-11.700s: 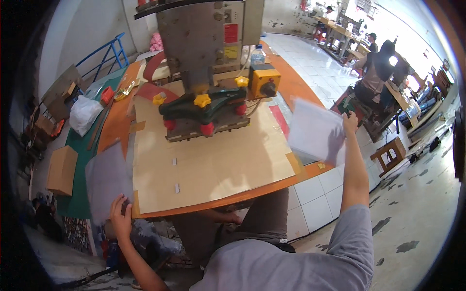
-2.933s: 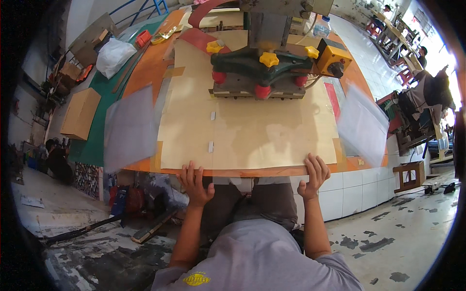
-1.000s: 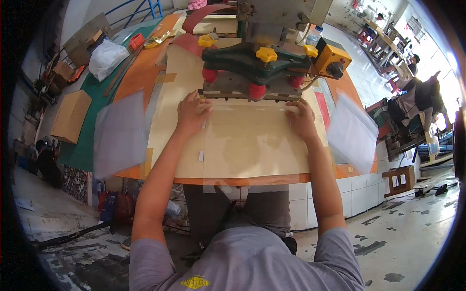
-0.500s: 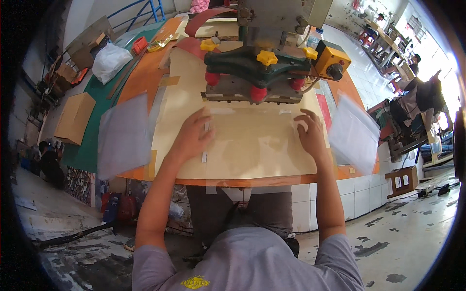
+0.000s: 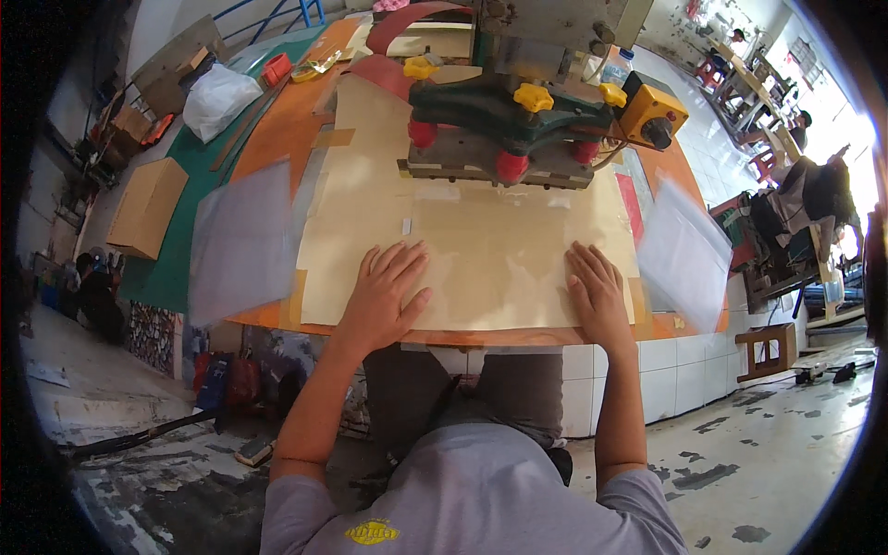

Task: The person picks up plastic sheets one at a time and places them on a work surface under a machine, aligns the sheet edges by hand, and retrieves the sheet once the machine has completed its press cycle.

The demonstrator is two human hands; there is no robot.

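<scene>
ok left hand (image 5: 384, 291) is nearer now, fingers kinda spread, right hand (image 5: 599, 296) too, fingers closer together, clear plastic sheet (image 5: 495, 264) looks flat

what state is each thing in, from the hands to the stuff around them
Left hand: palm down, grip open
Right hand: palm down, grip open
Clear sheet: lying flat
Tan board: taped at its edges
Press plate: above the board, contact unclear
White bag: crumpled
Cardboard box: looks shut
Bottle: standing, cap on
</scene>
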